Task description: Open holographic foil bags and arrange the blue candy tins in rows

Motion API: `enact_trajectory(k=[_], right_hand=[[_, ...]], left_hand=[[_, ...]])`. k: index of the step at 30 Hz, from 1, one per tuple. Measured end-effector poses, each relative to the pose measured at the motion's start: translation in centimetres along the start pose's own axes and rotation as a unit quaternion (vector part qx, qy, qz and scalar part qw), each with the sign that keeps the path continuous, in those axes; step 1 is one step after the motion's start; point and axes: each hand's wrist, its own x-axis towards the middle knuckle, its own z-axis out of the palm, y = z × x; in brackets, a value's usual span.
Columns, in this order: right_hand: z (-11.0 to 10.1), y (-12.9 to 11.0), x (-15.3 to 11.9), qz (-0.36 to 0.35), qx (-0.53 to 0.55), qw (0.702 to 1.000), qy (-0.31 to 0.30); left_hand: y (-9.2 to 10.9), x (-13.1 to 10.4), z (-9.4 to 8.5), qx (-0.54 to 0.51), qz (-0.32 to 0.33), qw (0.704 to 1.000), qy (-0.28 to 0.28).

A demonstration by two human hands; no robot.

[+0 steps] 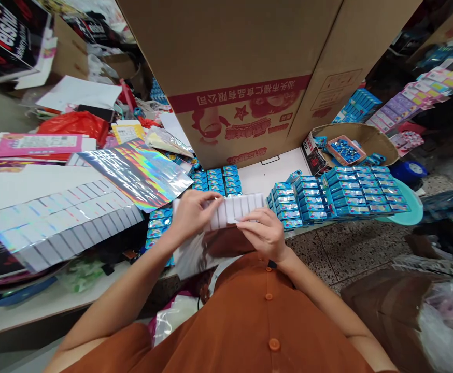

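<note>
One row of white packs [235, 208] sits pinched in the left hand [193, 211] and right hand's [266, 231] grip (clear film [190, 255] hanging below).

On the tall brown carton [238, 46], a red band [245, 90] carries upside-down Chinese characters reading 汕头市福仁食品有限公司; the red lettering below it, also inverted, is too blurred to read. The black box [9, 36] at upper left shows part of a brand in white, ending "eishu", with smaller flavour wording beneath, apparently "blueberry". Print on the blue packs [351, 189] and the pink box [42, 144] is illegible.
</note>
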Motion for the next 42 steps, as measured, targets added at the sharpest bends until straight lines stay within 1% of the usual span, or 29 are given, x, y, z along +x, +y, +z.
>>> enact_trajectory(k=[1,3,5,6,7,8,9,10,11,12,13,15,16,18,19,20,21,23,24,25,26,28,29,33,37,40,42], right_hand=[[-0.2,-0.1,0.1,0.036,0.032,0.999,0.007],[-0.7,0.2,0.0,0.114,0.083,0.989,0.037],[-1.3,1.3,-0.4,0.203,0.111,0.969,0.085],[-1.7,2.2,-0.8,0.251,0.12,0.954,0.116],[-2.0,3.3,-1.2,0.299,0.127,0.934,0.15],[-2.4,4.4,-1.6,0.343,0.134,0.911,0.188],[-2.8,5.7,-2.1,0.38,0.141,0.886,0.224],[-3.2,6.8,-2.5,0.408,0.147,0.863,0.258],[-3.6,8.0,-2.9,0.428,0.15,0.844,0.287],[-4.0,9.0,-3.3,0.44,0.149,0.829,0.312],[-4.4,9.9,-3.5,0.448,0.145,0.818,0.331],[-5.0,11.4,-3.8,0.455,0.131,0.806,0.355],[-5.2,12.0,-3.8,0.457,0.124,0.804,0.36],[-5.5,12.9,-3.7,0.46,0.117,0.806,0.353],[-5.6,13.4,-3.5,0.463,0.117,0.807,0.347],[-5.7,13.8,-3.3,0.467,0.119,0.807,0.342],[-5.7,14.2,-3.1,0.472,0.123,0.805,0.337],[-5.9,15.2,-2.8,0.485,0.136,0.8,0.326],[-6.1,15.8,-2.6,0.491,0.142,0.798,0.319],[-6.2,16.4,-2.5,0.495,0.147,0.798,0.311],[-6.4,17.1,-2.4,0.498,0.15,0.798,0.304],[-6.7,18.7,-2.5,0.504,0.15,0.797,0.297],[-6.8,19.7,-2.6,0.507,0.151,0.796,0.295],[-6.7,23.8,-3.8,0.526,0.157,0.787,0.283],[-6.3,27.7,-5.0,0.545,0.135,0.784,0.264],[-6.0,29.8,-5.1,0.56,0.086,0.794,0.222],[-5.7,30.7,-5.0,0.572,0.063,0.796,0.19]], left_hand=[[-1.6,0.8,-0.6,0.021,0.006,1.0,0.004],[-5.4,2.6,-1.8,0.064,-0.001,0.998,-0.015],[-9.4,4.0,-3.0,0.125,-0.017,0.99,-0.058],[-11.2,4.5,-3.3,0.159,-0.029,0.985,-0.066],[-12.7,4.8,-3.4,0.187,-0.038,0.98,-0.059],[-13.7,4.9,-3.3,0.209,-0.043,0.976,-0.037],[-14.4,4.9,-2.9,0.222,-0.044,0.974,0.001],[-14.5,4.8,-2.1,0.223,-0.041,0.973,0.045],[-14.1,4.5,-0.9,0.214,-0.035,0.973,0.085],[-13.3,4.3,0.6,0.19,-0.027,0.975,0.115],[-12.0,4.1,2.3,0.153,-0.022,0.979,0.13],[-8.7,3.8,6.6,0.038,-0.014,0.994,0.103],[-6.7,3.7,9.0,-0.022,-0.021,0.996,0.086],[-2.8,4.2,13.7,-0.148,-0.058,0.987,0.04],[-1.0,4.6,16.0,-0.221,-0.094,0.971,0.017],[0.7,5.2,18.0,-0.301,-0.138,0.944,0.003],[2.2,5.9,19.9,-0.375,-0.179,0.91,-0.016],[4.4,7.4,22.8,-0.481,-0.239,0.842,-0.051],[5.2,8.1,23.9,-0.515,-0.257,0.815,-0.07],[5.7,8.8,24.9,-0.54,-0.269,0.793,-0.087],[6.0,9.3,25.6,-0.554,-0.274,0.779,-0.101],[6.2,10.1,26.8,-0.565,-0.277,0.769,-0.113],[6.2,10.5,27.3,-0.562,-0.278,0.771,-0.112],[5.6,11.9,29.3,-0.515,-0.285,0.804,-0.087],[5.0,13.4,31.7,-0.431,-0.3,0.849,-0.062],[4.6,14.3,33.2,-0.357,-0.311,0.879,-0.048],[4.5,14.7,33.7,-0.314,-0.315,0.894,-0.041]])
